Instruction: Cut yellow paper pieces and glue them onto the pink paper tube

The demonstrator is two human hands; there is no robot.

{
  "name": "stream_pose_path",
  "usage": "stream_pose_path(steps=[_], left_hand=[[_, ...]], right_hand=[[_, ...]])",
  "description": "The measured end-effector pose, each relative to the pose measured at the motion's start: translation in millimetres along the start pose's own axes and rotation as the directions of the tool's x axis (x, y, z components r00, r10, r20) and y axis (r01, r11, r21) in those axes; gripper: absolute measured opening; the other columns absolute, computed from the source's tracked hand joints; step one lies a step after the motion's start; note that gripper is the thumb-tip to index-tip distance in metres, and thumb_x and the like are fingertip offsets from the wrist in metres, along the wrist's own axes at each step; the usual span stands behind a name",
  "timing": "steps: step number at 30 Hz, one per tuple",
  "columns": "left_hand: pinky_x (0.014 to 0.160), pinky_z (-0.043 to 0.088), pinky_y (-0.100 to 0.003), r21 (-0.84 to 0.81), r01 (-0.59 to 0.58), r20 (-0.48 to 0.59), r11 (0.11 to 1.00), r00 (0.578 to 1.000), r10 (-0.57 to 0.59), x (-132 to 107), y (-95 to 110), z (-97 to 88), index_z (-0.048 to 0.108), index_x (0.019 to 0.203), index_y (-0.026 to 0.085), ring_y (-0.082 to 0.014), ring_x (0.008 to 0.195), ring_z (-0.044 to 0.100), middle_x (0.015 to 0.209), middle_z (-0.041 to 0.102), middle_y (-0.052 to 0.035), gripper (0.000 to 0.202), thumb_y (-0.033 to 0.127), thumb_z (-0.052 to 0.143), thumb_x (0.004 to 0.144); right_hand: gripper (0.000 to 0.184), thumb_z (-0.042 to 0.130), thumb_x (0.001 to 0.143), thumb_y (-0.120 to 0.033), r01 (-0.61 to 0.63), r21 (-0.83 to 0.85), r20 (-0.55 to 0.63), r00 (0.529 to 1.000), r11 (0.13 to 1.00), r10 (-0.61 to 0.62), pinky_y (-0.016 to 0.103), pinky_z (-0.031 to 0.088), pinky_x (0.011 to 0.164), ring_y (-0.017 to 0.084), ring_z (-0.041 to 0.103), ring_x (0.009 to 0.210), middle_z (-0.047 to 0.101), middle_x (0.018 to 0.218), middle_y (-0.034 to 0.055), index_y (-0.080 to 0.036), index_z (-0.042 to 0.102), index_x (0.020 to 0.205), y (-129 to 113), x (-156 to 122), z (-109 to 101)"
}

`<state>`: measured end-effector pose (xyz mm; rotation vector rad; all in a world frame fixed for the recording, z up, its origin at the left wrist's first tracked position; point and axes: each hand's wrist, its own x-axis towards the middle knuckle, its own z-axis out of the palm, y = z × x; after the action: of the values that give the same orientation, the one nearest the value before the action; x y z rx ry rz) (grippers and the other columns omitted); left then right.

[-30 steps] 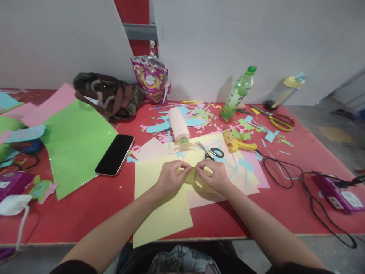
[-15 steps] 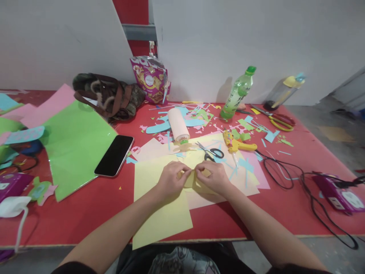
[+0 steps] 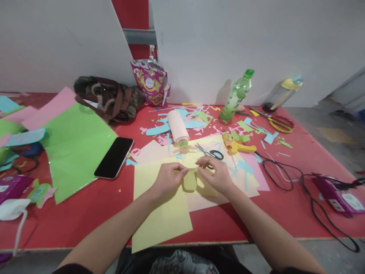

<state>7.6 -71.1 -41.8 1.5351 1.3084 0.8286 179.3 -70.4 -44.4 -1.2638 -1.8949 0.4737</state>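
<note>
My left hand (image 3: pixel 170 178) pinches the edge of a small yellow paper piece (image 3: pixel 189 183) between thumb and fingertips. The piece has rounded lower corners. On its other side is my right hand (image 3: pixel 215 176), thumb and fingers apart, with the fingertips close to the paper's edge; whether they touch it I cannot tell. Larger yellow sheets (image 3: pixel 159 213) lie beneath both hands. Just beyond my right fingers rest black-handled scissors (image 3: pixel 216 153), partly hidden by that hand. A bottle wrapped in pale pink paper (image 3: pixel 178 125) lies on its side farther back, its green cap toward me.
A yellow glue gun (image 3: pixel 238 146) with a black cord lies to the right. Paper scraps (image 3: pixel 202 118), a green drink bottle (image 3: pixel 237 96) and red-and-yellow scissors (image 3: pixel 281 122) are behind. Leftward are a phone (image 3: pixel 114 157), a green sheet (image 3: pixel 76 144), a bag (image 3: pixel 110 99) and a snack pouch (image 3: pixel 151 82).
My right thumb and fingers have spread apart from their pinch and moved slightly right. My left hand keeps its pinch, and more of the small yellow piece shows between the hands.
</note>
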Motion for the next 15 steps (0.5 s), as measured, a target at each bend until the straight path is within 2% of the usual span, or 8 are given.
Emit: stream_pose_path(steps=[3,6,11,15], left_hand=[[0.055,0.041,-0.022,0.087,-0.053,0.052,0.995,0.997,0.049,-4,1,2.9,0.064,0.061,0.015,-0.0135,0.058,0.057,0.061,0.066,-0.0023,0.020,0.024,0.051,0.074],[0.058,0.040,-0.023,0.167,-0.110,0.059,0.980,0.993,0.102,-6,1,3.8,0.065,0.063,0.016,-0.0141,0.062,0.057,0.064,0.067,-0.0024,0.020,0.024,0.051,0.075],[0.059,0.042,-0.024,0.141,-0.103,0.037,0.985,0.994,0.099,-5,1,2.6,0.064,0.062,0.015,-0.0149,0.062,0.057,0.063,0.067,-0.0032,0.020,0.023,0.050,0.074],[0.058,0.044,-0.024,0.052,-0.072,-0.009,0.996,0.997,0.073,-1,0,0.3,0.061,0.059,0.015,-0.0150,0.060,0.058,0.061,0.066,-0.0030,0.019,0.022,0.050,0.073]], right_hand=[[0.009,0.050,0.073,-0.019,0.089,-0.004,0.114,0.990,0.996,-0.088,0.022,0.046,0.055,0.012,0.057,0.056,0.064,0.064,0.0035,-0.017,0.057,0.069,-3,-2,5],[0.016,0.047,0.074,-0.015,0.118,-0.025,0.152,0.982,0.993,-0.113,0.021,0.043,0.053,0.011,0.054,0.053,0.061,0.057,0.0020,-0.017,0.056,0.061,-5,-3,8],[0.017,0.046,0.071,-0.013,0.100,-0.048,0.139,0.986,0.994,-0.092,0.021,0.042,0.051,0.010,0.053,0.050,0.060,0.054,0.0011,-0.017,0.055,0.057,-1,-1,5],[0.016,0.046,0.069,-0.013,0.023,-0.072,0.049,0.999,0.997,-0.019,0.022,0.043,0.051,0.011,0.055,0.051,0.061,0.055,0.0019,-0.018,0.053,0.055,4,3,-2]])
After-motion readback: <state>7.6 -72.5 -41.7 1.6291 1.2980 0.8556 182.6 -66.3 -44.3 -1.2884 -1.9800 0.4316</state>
